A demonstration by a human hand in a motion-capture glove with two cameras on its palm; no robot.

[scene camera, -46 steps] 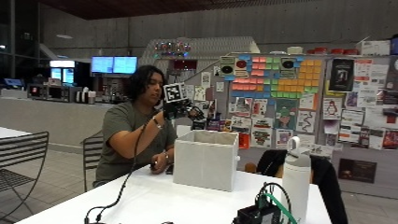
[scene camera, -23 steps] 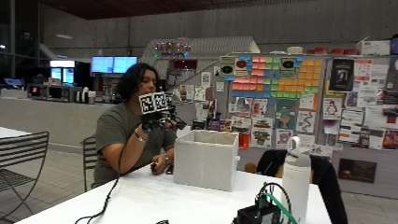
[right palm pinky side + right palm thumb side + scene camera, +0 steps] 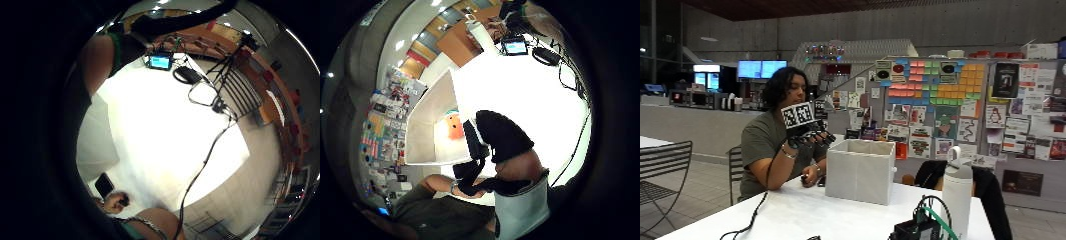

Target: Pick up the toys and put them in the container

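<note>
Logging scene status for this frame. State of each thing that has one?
container: upright on the table, top open
orange toy: inside the container
gloved right hand: raised beside the container's rim, fingers curled; whether it holds anything cannot be told
bare hand: resting on the table behind the container
white bottle: upright, lid on
small screen: lit
</note>
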